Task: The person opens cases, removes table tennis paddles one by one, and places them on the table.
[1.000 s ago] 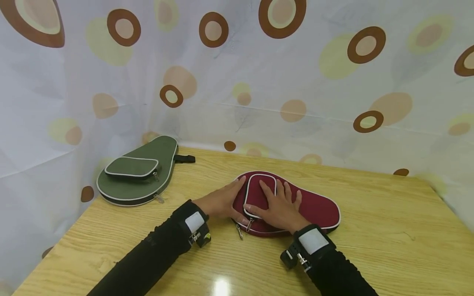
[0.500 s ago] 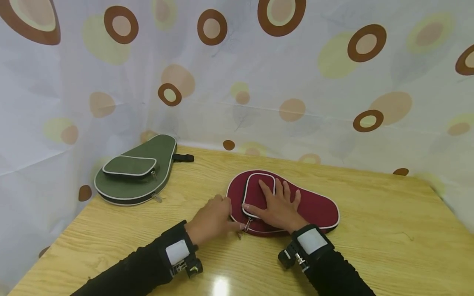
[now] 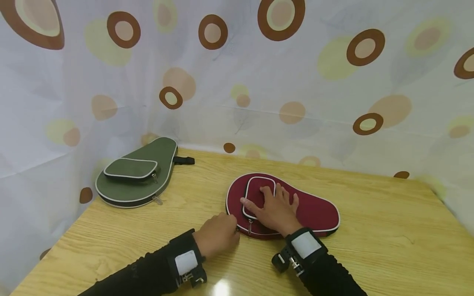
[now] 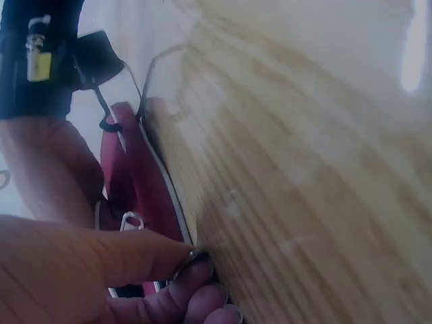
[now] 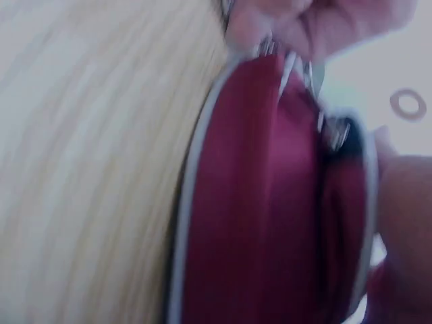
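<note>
A dark red paddle-shaped zip case with white piping lies flat in the head view, its narrow end to the right. My right hand rests on its small raised pocket, fingers spread. At the case's near left edge, my left hand pinches the main zipper pull between thumb and curled fingers; a bit of that zipper pull shows in the left wrist view. The pocket's own zipper pull hangs free. In the blurred right wrist view, the case's side wall appears close up.
A green case of the same shape, with a pocket and a black strap, lies at the back left. Both cases are on a wooden table. A patterned curtain hangs behind and to the left.
My left hand has left the red case's left side, moved down toward me and closed its fingers on the zipper pull. My right hand has stayed on the pocket with little movement.
</note>
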Tool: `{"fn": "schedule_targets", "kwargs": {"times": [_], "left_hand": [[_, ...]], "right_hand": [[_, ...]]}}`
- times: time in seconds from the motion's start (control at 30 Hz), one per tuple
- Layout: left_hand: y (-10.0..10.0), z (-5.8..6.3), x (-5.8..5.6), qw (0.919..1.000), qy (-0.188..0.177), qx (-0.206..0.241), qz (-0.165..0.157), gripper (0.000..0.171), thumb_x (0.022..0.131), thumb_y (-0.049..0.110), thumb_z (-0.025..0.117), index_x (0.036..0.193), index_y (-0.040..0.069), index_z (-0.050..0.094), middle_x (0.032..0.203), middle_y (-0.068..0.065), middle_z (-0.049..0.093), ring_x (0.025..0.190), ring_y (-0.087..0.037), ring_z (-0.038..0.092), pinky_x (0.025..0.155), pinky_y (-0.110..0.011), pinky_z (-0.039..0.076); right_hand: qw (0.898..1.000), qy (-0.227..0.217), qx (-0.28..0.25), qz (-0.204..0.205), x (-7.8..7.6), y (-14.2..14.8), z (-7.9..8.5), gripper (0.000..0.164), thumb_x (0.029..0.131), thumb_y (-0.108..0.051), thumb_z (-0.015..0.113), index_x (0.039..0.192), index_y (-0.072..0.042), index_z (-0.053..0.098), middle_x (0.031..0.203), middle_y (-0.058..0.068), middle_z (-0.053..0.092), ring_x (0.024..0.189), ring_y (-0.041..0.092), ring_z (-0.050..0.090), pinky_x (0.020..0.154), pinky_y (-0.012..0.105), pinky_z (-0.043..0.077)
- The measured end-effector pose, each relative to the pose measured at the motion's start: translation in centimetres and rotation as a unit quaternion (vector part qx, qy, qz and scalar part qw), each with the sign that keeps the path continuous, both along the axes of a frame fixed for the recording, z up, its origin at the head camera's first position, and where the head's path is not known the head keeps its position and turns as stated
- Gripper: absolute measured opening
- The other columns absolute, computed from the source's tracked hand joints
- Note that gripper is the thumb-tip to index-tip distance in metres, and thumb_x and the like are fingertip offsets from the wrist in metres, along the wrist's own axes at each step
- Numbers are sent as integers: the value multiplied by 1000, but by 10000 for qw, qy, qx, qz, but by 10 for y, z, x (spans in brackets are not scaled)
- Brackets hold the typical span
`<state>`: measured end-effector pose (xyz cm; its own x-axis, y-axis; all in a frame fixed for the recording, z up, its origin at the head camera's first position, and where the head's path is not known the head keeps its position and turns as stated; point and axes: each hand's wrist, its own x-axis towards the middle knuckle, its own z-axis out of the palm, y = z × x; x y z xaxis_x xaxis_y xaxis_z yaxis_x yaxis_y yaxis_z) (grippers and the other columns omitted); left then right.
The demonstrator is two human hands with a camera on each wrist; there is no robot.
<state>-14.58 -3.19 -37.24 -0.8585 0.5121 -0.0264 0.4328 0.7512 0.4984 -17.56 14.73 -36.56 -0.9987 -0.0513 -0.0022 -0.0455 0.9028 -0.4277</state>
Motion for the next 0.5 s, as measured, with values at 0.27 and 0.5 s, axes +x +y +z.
{"fn": "schedule_targets", "kwargs": {"times": [0.27, 0.5], "left_hand": [[-8, 2, -2, 9988, -59, 317, -374, 36, 86, -4, 59, 59, 14, 43, 54, 7, 34, 43, -6, 32, 40, -20, 24], [-13, 1, -7, 9961, 308, 363, -743, 24, 86, -4, 63, 66, 7, 56, 67, 2, 44, 57, -8, 39, 50, -23, 32]], "right_hand": [[9977, 320, 549, -223, 11, -27, 6, 72, 93, -53, 64, 130, 7, 55, 135, 43, 41, 129, 53, 35, 99, 71, 28], [9961, 576, 666, -33, 12, -26, 0, 62, 92, -43, 63, 137, 0, 59, 127, 41, 44, 120, 50, 39, 98, 66, 35]]}}
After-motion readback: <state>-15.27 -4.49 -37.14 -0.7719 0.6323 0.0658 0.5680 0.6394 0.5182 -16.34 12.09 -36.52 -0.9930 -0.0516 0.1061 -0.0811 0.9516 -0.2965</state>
